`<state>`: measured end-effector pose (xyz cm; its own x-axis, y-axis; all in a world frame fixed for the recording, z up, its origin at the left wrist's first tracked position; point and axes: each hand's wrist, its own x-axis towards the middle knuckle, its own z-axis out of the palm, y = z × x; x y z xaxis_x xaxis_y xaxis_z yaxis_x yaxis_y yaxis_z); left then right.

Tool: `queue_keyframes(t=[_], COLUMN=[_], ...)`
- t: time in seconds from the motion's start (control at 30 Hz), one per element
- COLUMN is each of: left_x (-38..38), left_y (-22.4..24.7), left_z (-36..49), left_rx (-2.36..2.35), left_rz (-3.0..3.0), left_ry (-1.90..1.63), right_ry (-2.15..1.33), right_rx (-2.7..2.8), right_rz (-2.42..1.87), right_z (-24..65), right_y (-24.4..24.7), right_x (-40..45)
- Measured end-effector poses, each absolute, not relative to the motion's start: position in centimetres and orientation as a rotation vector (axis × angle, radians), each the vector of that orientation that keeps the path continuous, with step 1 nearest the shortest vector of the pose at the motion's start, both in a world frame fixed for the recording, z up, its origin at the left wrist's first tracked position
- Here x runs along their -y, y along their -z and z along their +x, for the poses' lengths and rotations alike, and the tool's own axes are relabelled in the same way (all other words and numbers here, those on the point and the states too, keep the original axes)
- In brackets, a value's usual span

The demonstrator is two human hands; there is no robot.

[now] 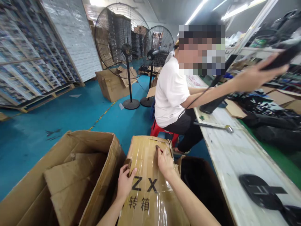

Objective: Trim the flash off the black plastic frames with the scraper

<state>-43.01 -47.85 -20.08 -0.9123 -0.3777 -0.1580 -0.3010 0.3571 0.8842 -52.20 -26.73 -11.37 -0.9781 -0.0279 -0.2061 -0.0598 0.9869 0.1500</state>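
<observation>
A taped cardboard box (150, 163) with black lettering stands in front of me, its top closed. My left hand (125, 183) is at the box's left edge, fingers curled in a grip at a dark hand-hole or flap there. My right hand (165, 161) is over the far right part of the box top, its fingers closed round a small dark object (158, 147) whose kind I cannot make out.
An open carton (94, 138) with folded cardboard stands at left, a dark open container (199, 179) at right. Beside it runs a white workbench (225, 153) with black parts. A person (171, 91) sits on a red stool (155, 130); fans (131, 103) stand beyond.
</observation>
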Motion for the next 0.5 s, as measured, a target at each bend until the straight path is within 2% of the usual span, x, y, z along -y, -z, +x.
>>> queue_keyframes(t=[0.17, 0.5], left_x=[47.9, 47.9], left_y=[20.1, 20.2], left_z=[-43.2, -43.1], left_rx=[2.525, 2.532], left_rz=[0.645, 0.643], left_ry=[1.626, 1.632], right_ry=[-0.246, -0.191], right_rx=[-2.938, -2.944], right_rz=[0.033, 0.077], right_z=[-52.6, -52.4], right_y=[11.1, 11.8], right_x=[24.4, 25.3])
